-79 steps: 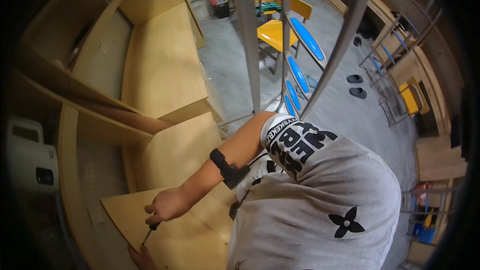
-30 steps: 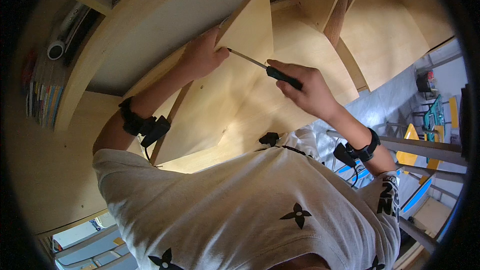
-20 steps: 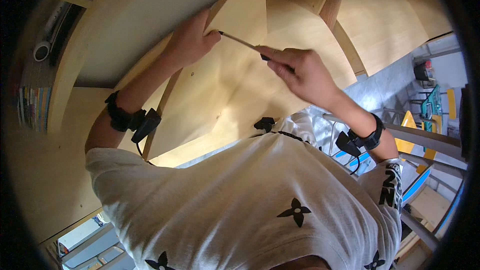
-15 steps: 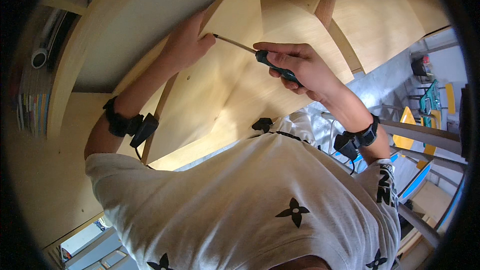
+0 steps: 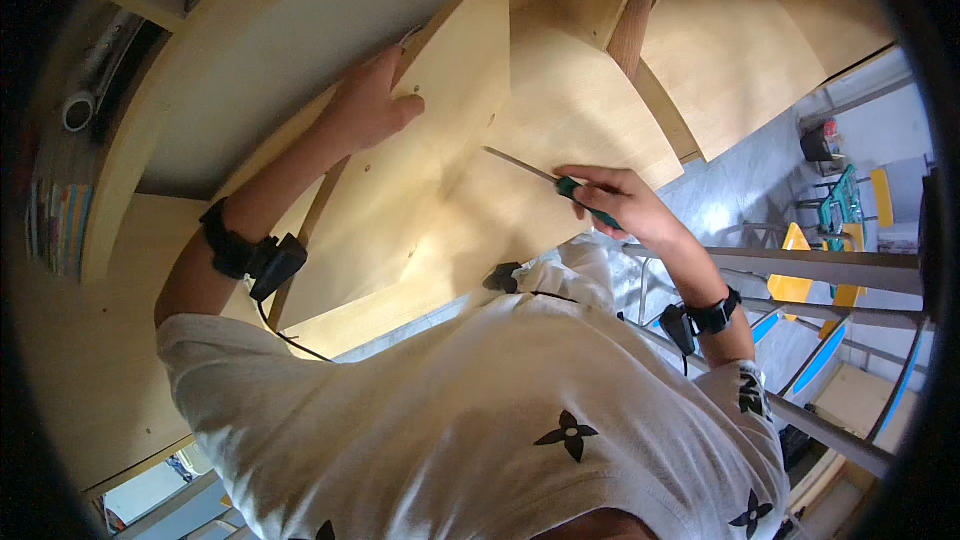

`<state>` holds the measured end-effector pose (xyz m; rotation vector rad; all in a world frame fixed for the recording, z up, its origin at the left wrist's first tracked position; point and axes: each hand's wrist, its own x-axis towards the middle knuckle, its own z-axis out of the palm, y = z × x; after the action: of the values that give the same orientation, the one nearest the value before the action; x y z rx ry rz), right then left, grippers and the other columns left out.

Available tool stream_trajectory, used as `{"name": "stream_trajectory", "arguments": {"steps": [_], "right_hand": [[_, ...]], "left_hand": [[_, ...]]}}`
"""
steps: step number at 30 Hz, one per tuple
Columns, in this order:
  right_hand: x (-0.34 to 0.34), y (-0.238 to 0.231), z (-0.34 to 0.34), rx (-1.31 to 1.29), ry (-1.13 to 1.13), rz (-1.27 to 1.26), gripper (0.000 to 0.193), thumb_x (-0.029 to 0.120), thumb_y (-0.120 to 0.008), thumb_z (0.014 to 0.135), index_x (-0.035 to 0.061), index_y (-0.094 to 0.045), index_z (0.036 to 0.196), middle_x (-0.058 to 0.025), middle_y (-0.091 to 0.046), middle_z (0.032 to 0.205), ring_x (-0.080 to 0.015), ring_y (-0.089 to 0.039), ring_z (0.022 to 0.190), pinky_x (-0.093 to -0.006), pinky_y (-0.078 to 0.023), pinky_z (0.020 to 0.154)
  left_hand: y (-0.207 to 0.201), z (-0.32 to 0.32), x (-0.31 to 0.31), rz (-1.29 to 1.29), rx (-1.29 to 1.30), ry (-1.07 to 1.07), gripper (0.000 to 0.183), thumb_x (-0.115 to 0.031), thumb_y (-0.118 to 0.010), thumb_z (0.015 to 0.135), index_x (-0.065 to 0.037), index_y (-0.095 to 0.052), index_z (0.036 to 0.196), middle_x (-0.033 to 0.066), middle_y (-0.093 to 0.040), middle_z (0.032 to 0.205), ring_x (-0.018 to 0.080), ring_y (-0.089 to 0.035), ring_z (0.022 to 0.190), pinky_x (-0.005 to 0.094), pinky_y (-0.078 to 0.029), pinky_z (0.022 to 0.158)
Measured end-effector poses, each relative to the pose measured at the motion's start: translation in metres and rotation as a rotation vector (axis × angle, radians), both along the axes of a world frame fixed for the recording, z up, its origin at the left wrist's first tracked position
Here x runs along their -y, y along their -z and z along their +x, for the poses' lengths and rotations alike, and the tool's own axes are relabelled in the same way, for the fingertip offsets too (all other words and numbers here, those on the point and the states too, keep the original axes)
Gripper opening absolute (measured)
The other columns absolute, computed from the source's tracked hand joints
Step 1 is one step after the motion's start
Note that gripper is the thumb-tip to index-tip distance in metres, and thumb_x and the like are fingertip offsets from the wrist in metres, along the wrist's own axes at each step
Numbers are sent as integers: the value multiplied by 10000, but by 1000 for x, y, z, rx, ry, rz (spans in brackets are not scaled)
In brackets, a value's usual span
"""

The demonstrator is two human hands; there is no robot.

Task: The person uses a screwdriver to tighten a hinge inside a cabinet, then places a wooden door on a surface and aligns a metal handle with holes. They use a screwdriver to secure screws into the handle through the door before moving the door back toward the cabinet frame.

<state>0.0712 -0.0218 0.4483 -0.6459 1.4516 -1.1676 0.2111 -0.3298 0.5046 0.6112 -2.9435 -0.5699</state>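
Note:
My left hand grips the left edge of an upright light-wood panel, its thumb on the panel's face and its other fingers partly hidden. Close to that thumb, a small screw head shows in the panel. Another small round fixing sits lower on the same face. In my right hand is a screwdriver with a dark green handle. Its thin metal shaft points up and left, and the tip appears apart from the screw head.
Light-wood shelving extends behind the panel to the right. Books and a white tube fill a compartment at far left. On the right stand metal rails and yellow chairs.
My right hand has drawn the screwdriver down, away from the screw beside my left thumb. My left hand keeps its hold on the panel. The view has shifted slightly.

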Motion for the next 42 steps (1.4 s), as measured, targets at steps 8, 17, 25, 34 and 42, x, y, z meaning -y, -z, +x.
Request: {"name": "stream_trajectory", "arguments": {"steps": [8, 17, 25, 34, 42], "right_hand": [[-65, 64, -26, 50, 178, 231, 381, 89, -551, 839, 77, -540, 1220, -20, -561, 729, -49, -423, 456, -193, -288, 369], [-54, 70, -52, 134, 224, 132, 379, 96, -541, 831, 80, -540, 1210, -34, -565, 723, -66, -446, 462, -195, -284, 356], [-98, 159, -123, 148, 389, 321, 376, 130, -540, 840, 92, -528, 1214, -52, -563, 714, -95, -464, 437, -205, -300, 341], [-101, 256, -196, -497, 365, 333, 425, 193, -587, 759, 70, -538, 1164, -110, -611, 715, -205, -584, 538, -328, -459, 468], [-15, 274, -177, -1217, 97, 256, 339, 189, -628, 712, 79, -549, 1022, -164, -610, 916, -370, -593, 861, -470, -485, 716]], "left_hand": [[-7, 37, -2, 540, 70, -122, 511, -253, -662, 742, 23, -491, 1137, 155, -592, 967, 245, -585, 827, 329, -470, 738], [-2, 3, -75, 1319, 270, -235, 391, -441, -665, 777, -63, -568, 802, -35, -416, 590, 61, -343, 462, 222, -296, 416], [42, -3, -158, 1120, 497, -130, 295, -246, -773, 721, -74, -533, 734, -11, -511, 598, 53, -456, 482, 201, -353, 410], [149, 62, -229, 542, 349, -16, 349, -258, -809, 579, -67, -557, 728, 60, -534, 594, 215, -552, 560, 359, -427, 532], [224, 106, -220, 458, 467, -158, 410, -279, -764, 620, -179, -643, 998, 46, -662, 808, 238, -634, 802, 378, -492, 712]]}}
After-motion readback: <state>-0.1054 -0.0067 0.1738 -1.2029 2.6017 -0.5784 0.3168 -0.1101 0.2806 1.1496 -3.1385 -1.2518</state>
